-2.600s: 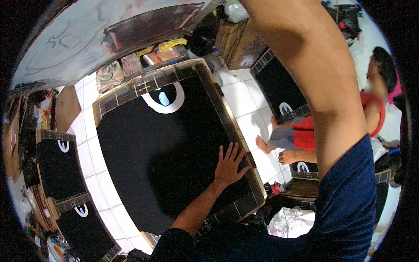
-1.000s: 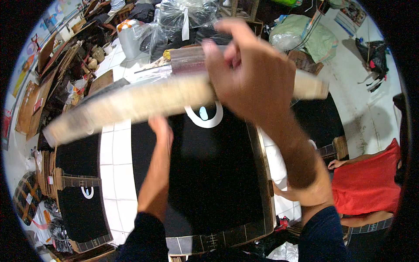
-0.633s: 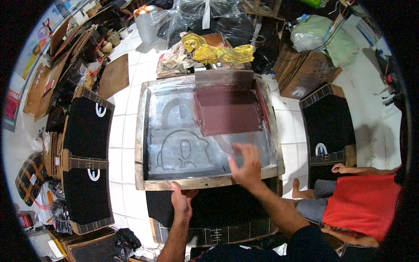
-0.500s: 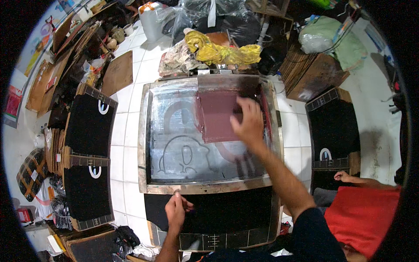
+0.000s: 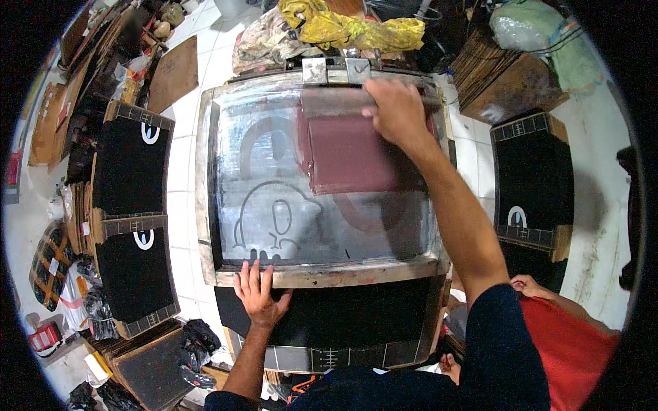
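Note:
A wooden-framed printing screen (image 5: 356, 275) lies over a black board (image 5: 308, 315) with ruled edges. Its pale mesh shows a round cartoon outline and large faint shapes. A patch of maroon ink (image 5: 363, 157) covers the upper right. My right hand (image 5: 397, 109) is closed on a squeegee (image 5: 329, 99), slightly blurred, at the ink's far edge. Fingers spread, my left hand (image 5: 262, 298) rests on the screen's near rail. Two metal clamps (image 5: 314, 70) sit at the far rail.
Black boards with white eye prints stand left (image 5: 130, 164) and right (image 5: 528, 171). Crumpled yellow cloth (image 5: 356, 31) lies behind the screen, cardboard stacks (image 5: 500, 89) at back right. A person in red (image 5: 569, 342) is at lower right, hand near the right boards.
The screen, tilted up in my hands a second ago, now lies flat. My right hand has moved up onto the squeegee; my left fingers have spread over the near rail.

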Available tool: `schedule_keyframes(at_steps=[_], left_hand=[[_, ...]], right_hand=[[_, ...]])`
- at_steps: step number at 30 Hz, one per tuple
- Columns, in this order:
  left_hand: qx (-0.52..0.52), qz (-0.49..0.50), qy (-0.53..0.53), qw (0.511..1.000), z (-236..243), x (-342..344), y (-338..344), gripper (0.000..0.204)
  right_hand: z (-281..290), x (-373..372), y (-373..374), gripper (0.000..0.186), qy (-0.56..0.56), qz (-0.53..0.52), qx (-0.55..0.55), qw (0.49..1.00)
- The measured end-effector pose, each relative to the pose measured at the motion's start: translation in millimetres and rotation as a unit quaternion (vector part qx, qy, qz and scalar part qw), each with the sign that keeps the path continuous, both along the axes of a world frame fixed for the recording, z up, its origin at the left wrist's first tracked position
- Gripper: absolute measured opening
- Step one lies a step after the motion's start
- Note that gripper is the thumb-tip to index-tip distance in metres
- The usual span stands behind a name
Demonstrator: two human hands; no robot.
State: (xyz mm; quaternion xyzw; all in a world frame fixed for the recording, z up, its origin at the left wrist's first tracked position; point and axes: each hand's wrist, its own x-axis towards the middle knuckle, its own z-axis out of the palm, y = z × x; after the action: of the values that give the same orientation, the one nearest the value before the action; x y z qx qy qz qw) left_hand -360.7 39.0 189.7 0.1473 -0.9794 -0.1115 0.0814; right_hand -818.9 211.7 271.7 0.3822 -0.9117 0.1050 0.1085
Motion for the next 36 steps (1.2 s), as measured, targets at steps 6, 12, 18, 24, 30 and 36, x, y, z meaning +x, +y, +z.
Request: schedule_keyframes(at_steps=[6, 12, 18, 24, 30, 36], left_hand=[[0.009, -0.012, 0.024, 1.000, -1.3, -2.3, -1.6, 0.074], [-0.008, -0.019, 0.030, 0.999, -1.3, -1.9, -2.9, 0.073], [0.014, -0.022, 0.024, 0.999, -1.9, -0.5, -3.8, 0.072], [-0.001, -0.011, 0.014, 1.000, -4.3, 1.4, -2.9, 0.070], [0.001, -0.013, 0.022, 1.000, -6.4, 2.5, -3.2, 0.071], [-0.003, -0.011, 0.027, 1.000, -6.8, 2.0, -1.3, 0.070]], right_hand=[[-17.5, 75.3, 28.6, 0.039, -0.040, -0.052, 0.020, 0.998], [-0.7, 85.2, 33.4, 0.038, -0.029, -0.015, 0.013, 0.999], [-15.2, 96.4, 39.1, 0.042, -0.025, 0.013, 0.014, 0.999], [-25.3, -29.5, -13.1, 0.035, 0.049, -0.004, -0.021, 0.999], [-41.0, 16.0, -11.1, 0.034, 0.137, -0.078, 0.021, 0.987], [-34.4, 33.3, 4.6, 0.028, 0.091, -0.017, -0.042, 0.995]])
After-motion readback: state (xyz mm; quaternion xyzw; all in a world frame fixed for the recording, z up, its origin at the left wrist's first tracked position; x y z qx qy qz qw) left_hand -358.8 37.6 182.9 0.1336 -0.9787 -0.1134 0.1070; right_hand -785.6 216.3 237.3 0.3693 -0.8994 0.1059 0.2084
